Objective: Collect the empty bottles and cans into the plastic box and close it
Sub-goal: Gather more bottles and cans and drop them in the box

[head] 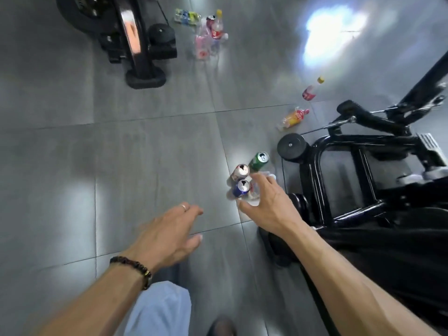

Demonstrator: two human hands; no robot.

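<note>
free: floor [121,154] left (open tiles) | blocked: black frame [339,180] right

The floor [150,146] was smooth grey tile with a soft sheen. On it, the blue can [240,188] and green can [259,160] looked like glossy metal. Beyond them, the orange-labelled bottle [292,118] was clear plastic. The frame [339,175] beside the cans was gloss-black metal.
</note>
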